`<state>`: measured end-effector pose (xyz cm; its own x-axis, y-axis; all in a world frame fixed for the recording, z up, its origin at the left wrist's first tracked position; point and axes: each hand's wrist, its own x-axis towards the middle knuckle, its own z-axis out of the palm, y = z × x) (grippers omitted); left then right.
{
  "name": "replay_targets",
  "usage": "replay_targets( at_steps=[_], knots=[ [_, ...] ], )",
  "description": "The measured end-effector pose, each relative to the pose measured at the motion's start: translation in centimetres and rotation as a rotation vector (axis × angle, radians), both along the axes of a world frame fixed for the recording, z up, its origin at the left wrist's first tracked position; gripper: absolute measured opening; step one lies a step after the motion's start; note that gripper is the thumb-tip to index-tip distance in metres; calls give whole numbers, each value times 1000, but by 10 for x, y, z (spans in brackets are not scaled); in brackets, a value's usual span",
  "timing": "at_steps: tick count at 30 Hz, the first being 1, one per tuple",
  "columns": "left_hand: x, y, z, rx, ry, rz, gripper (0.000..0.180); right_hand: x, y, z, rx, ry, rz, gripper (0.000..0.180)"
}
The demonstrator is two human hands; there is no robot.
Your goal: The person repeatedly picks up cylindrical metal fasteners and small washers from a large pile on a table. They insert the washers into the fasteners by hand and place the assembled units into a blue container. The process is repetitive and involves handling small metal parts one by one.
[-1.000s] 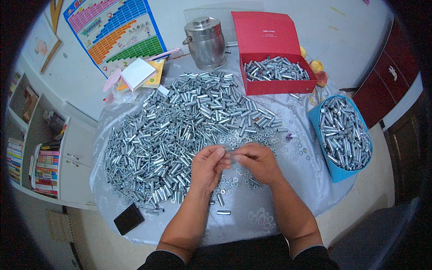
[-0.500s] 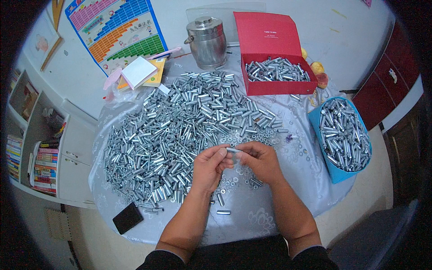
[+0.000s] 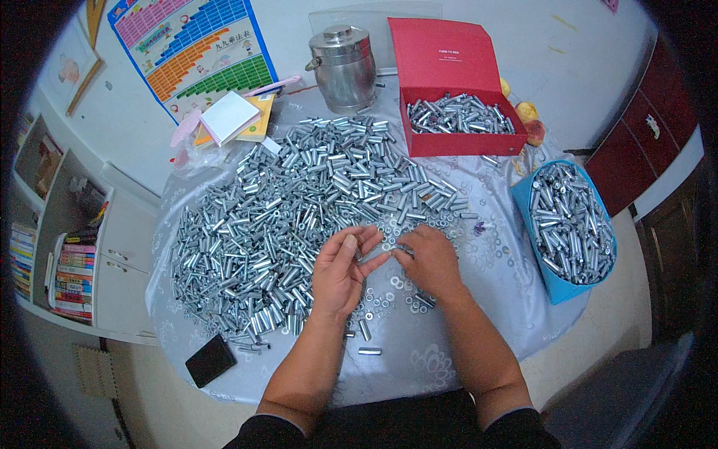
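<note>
1. Your left hand [image 3: 342,271] lies palm-down near the middle of the desk [image 3: 419,367], its fingers [image 3: 366,243] spread apart and reaching right, holding nothing that shows.
2. Your right hand [image 3: 430,258] sits just beside it, knuckles up, its fingers curled together over something small at the tips; it may be a washer or a short sleeve, but the view is too small to tell.
3. The fingertips of both hands nearly meet over the scattered flat washers [image 3: 389,288], which lie loose on the desk cover right under and around your hands.
4. The big heap of silver metal sleeves [image 3: 299,202] spreads from the left of your left hand out to the far middle of the desk; its near edge touches your left hand.
5. A few stray sleeves [image 3: 368,350] lie on the near side, between your forearms.
6. The red box [image 3: 456,123], lid standing open, sits at the far right with more sleeves in it.
7. The blue basket [image 3: 557,280] hangs at the right edge of the desk, full of sleeves, well apart from your right hand.
8. A steel lidded pot [image 3: 344,67] stands at the far edge, left of the red box.
9. A black phone [image 3: 211,360] lies at the near left corner, and a stack of notepads [image 3: 232,118] at the far left.
</note>
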<state>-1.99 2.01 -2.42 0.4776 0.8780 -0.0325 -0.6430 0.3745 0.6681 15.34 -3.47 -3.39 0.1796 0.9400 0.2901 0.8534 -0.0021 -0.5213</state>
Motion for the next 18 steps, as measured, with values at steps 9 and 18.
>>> replay_targets(
  at_steps=[9,18],
  knots=[
    [5,0,4,-59,155,51,30,-6,4,2,-58,15,-20,21],
    [6,-2,-14,75,278,10,31,1,3,-6,-41,641,-96,14]
  ],
)
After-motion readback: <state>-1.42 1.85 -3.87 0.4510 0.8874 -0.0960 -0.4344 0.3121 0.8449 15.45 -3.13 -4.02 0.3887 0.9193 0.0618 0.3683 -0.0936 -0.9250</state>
